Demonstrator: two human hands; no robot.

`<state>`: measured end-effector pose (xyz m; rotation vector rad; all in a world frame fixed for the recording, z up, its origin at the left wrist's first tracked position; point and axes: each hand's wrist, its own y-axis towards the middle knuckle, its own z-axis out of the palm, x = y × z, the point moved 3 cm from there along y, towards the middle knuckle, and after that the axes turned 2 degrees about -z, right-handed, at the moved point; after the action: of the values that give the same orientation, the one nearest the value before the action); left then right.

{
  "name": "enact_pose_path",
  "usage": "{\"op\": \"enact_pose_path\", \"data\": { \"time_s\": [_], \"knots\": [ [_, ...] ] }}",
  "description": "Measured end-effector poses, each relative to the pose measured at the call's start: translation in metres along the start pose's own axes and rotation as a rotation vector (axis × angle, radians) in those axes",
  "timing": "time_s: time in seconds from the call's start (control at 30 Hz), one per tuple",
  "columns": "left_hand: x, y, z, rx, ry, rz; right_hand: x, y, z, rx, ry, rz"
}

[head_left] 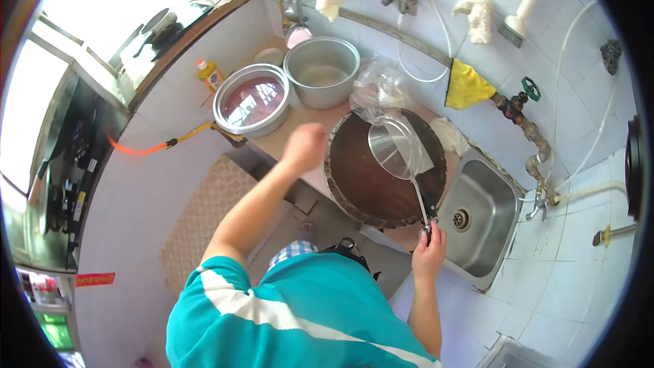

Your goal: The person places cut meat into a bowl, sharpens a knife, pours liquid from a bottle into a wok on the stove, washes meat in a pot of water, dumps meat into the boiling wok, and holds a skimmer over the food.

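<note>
My right hand (429, 253) is closed round the end of the long handle of a wire skimmer (395, 148). The skimmer's round basket lies over a large round wooden chopping block (354, 170) with a rough, dark rim. Beside the skimmer, a flat metal blade (426, 161) shows on the block, partly covered; a dark handle lies close to my right fingers. My left hand (306, 146) hovers by the block's left edge, blurred, its fingers not distinct. A clear plastic bag (381, 85) sits at the block's far edge.
A steel sink (485, 212) adjoins the block on the right. Left of the block stand a metal pot (322, 73) and a basin (275, 121) of reddish liquid. A yellow bottle (210, 75) and an orange hose (146, 150) are farther left. A yellow cloth (469, 85) hangs on the pipe.
</note>
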<state>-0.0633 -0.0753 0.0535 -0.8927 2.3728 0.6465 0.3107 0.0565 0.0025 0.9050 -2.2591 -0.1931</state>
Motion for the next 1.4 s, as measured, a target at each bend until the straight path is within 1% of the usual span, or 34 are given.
{"op": "enact_pose_path", "data": {
  "time_s": [0.03, 0.07, 0.1, 0.13, 0.2, 0.27, 0.33, 0.37, 0.4, 0.47, 0.5, 0.57, 0.6, 0.67, 0.7, 0.77, 0.8, 0.83, 0.87, 0.9, 0.97, 1.0, 1.07, 1.1, 1.13, 1.17, 1.2, 1.23, 1.27, 1.3, 1.33, 1.4],
  "knots": [
    [0.022, -0.004, -0.027, -0.09, 0.061, -0.043, 0.006, 0.009, 0.006, 0.022, -0.039, -0.002],
    [0.058, -0.005, -0.045, -0.18, 0.015, -0.127, 0.008, 0.014, 0.013, 0.03, -0.034, -0.012],
    [0.076, -0.005, -0.072, -0.25, 0.069, -0.199, 0.008, 0.02, 0.021, 0.034, -0.069, -0.046],
    [0.103, -0.002, -0.091, -0.306, 0.061, -0.234, 0.008, 0.026, 0.029, 0.035, -0.105, -0.08],
    [0.14, 0.007, -0.126, -0.291, 0.105, -0.368, 0.003, 0.032, 0.042, 0.026, -0.152, -0.112],
    [0.158, 0.022, -0.145, -0.203, 0.094, -0.48, 0.006, 0.033, 0.047, 0.022, -0.201, -0.135],
    [0.188, 0.047, -0.143, -0.162, 0.12, -0.469, 0.012, 0.035, 0.049, 0.059, -0.359, -0.074],
    [0.204, 0.057, -0.14, -0.118, 0.154, -0.456, 0.017, 0.036, 0.048, -0.013, -0.4, -0.117],
    [0.202, 0.068, -0.141, -0.013, 0.214, -0.509, 0.033, 0.041, 0.05, -0.017, -0.41, -0.113],
    [0.22, 0.093, -0.126, 0.101, 0.318, -0.546, 0.071, 0.055, 0.046, -0.109, -0.359, -0.093],
    [0.223, 0.102, -0.12, 0.168, 0.34, -0.542, 0.097, 0.069, 0.052, -0.1, -0.174, -0.101],
    [0.236, 0.117, -0.104, 0.337, 0.355, -0.559, 0.156, 0.096, 0.081, -0.042, 0.065, -0.15],
    [0.238, 0.119, -0.099, 0.314, 0.334, -0.537, 0.185, 0.11, 0.102, 0.082, 0.203, -0.083],
    [0.299, 0.134, -0.055, 0.451, 0.298, -0.341, 0.247, 0.135, 0.146, 0.173, 0.335, -0.175],
    [0.298, 0.135, -0.058, 0.458, 0.296, -0.333, 0.278, 0.147, 0.166, 0.197, 0.354, -0.307],
    [0.278, 0.132, -0.07, 0.473, 0.223, -0.263, 0.33, 0.171, 0.208, 0.308, 0.437, -0.435],
    [0.27, 0.131, -0.082, 0.481, 0.222, -0.259, 0.352, 0.181, 0.226, 0.424, 0.443, -0.358],
    [0.262, 0.13, -0.093, 0.559, 0.063, -0.306, 0.363, 0.192, 0.251, 0.402, 0.443, -0.439],
    [0.257, 0.129, -0.1, 0.635, -0.096, -0.353, 0.366, 0.202, 0.279, 0.452, 0.379, -0.42],
    [0.257, 0.129, -0.105, 0.642, -0.1, -0.349, 0.367, 0.209, 0.301, 0.503, 0.315, -0.401],
    [0.259, 0.129, -0.112, 0.634, -0.542, -0.546, 0.371, 0.225, 0.322, 0.505, 0.287, -0.379],
    [0.257, 0.129, -0.118, 0.639, -0.543, -0.542, 0.372, 0.229, 0.327, 0.51, 0.266, -0.361],
    [0.249, 0.127, -0.132, 0.522, -0.526, -0.516, 0.381, 0.231, 0.321, 0.554, 0.271, -0.321],
    [0.244, 0.125, -0.141, 0.527, -0.531, -0.518, 0.384, 0.229, 0.319, 0.545, 0.339, -0.344],
    [0.237, 0.123, -0.149, 0.564, -0.634, -0.52, 0.386, 0.226, 0.316, 0.536, 0.407, -0.361],
    [0.234, 0.122, -0.151, 0.601, -0.734, -0.518, 0.386, 0.224, 0.313, 0.535, 0.404, -0.35],
    [0.238, 0.122, -0.146, 0.614, -0.734, -0.514, 0.385, 0.225, 0.305, 0.452, 0.409, -0.356],
    [0.243, 0.123, -0.141, 0.609, -0.815, -0.451, 0.385, 0.226, 0.297, 0.369, 0.414, -0.361],
    [0.248, 0.124, -0.137, 0.6, -0.898, -0.387, 0.38, 0.226, 0.286, 0.364, 0.408, -0.354],
    [0.249, 0.122, -0.137, 0.632, -0.963, -0.416, 0.37, 0.228, 0.272, 0.367, 0.382, -0.319],
    [0.245, 0.122, -0.136, 0.638, -0.965, -0.414, 0.364, 0.227, 0.261, 0.37, 0.358, -0.284],
    [0.237, 0.12, -0.136, 0.656, -1.006, -0.49, 0.363, 0.223, 0.256, 0.37, 0.388, -0.218]
  ]
}}
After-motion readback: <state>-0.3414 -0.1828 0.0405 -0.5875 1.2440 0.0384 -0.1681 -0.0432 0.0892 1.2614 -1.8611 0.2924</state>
